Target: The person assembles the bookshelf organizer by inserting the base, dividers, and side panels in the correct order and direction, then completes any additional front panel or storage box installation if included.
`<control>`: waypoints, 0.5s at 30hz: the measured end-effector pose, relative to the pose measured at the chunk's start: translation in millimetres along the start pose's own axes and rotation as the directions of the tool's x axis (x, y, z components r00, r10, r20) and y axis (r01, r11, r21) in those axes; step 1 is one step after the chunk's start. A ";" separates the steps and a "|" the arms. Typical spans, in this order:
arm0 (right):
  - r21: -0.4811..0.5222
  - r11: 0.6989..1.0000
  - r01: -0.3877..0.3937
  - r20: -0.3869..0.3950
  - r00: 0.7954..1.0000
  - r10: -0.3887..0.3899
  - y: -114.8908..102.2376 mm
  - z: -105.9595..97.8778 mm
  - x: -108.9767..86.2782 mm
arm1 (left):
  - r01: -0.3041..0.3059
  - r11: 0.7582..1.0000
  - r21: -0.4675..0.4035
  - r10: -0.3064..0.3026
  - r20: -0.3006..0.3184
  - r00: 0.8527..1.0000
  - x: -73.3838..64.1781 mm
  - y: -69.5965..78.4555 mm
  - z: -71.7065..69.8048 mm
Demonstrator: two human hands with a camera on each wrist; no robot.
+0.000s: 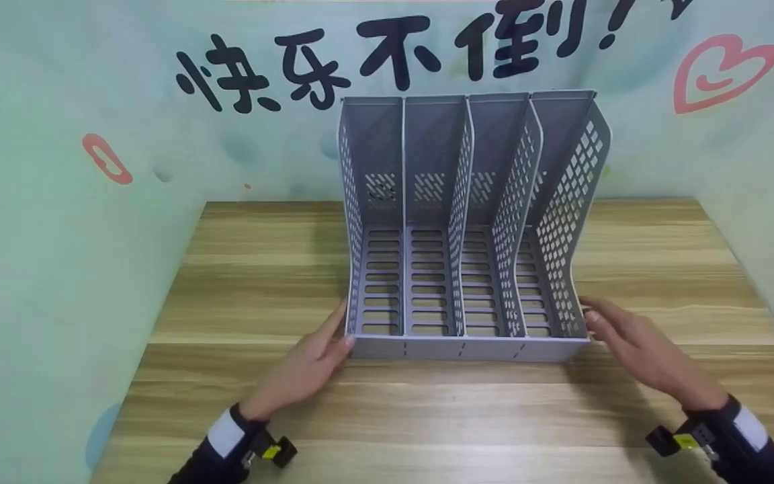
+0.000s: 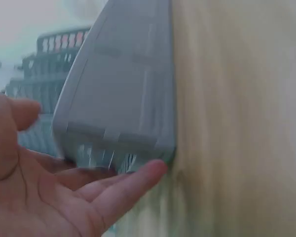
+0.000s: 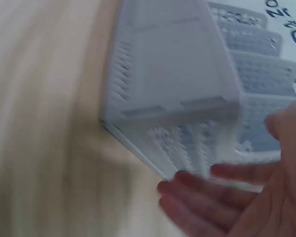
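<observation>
A grey plastic file rack [image 1: 467, 348] with several upright compartments stands on the wooden table. Its slotted floor and perforated dividers show in the head view, and no files are inside. My left hand [image 1: 306, 370] is at the front left corner, its fairly straight fingers [image 2: 123, 197] along the rack's side and the thumb apart from it in the left wrist view. At the front right corner is my right hand [image 1: 649, 349], with extended fingers [image 3: 202, 197] at the side wall. Whether every fingertip touches the rack is hard to tell.
The wood-grain table [image 1: 246, 289] extends around the rack. Behind it rises a pale green backdrop [image 1: 279, 154] with black characters and pink drawings, and similar panels border the table at left and right. Both wrists wear small camera mounts.
</observation>
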State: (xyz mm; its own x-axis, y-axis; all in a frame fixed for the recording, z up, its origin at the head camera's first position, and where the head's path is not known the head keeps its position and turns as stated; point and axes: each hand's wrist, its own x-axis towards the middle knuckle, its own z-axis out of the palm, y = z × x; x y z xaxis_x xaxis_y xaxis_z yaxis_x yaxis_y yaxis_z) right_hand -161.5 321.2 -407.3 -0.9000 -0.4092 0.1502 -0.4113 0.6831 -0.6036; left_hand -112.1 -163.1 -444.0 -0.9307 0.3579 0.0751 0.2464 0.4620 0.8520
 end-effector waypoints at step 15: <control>-0.028 0.998 0.054 0.035 0.998 -0.053 11.8 -11.6 -0.9 | 0.016 0.985 0.169 -0.015 -0.008 1.000 -13.1 -18.0 -31.8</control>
State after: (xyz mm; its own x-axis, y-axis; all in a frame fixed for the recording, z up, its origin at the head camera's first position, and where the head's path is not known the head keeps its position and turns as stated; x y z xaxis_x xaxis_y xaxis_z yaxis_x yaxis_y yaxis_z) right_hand -167.2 336.6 -405.4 -0.8713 -0.4658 0.1543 -0.4631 0.6768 -0.5722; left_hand -113.0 -202.0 -443.9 -0.9365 0.3444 0.0662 0.2734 0.5986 0.7530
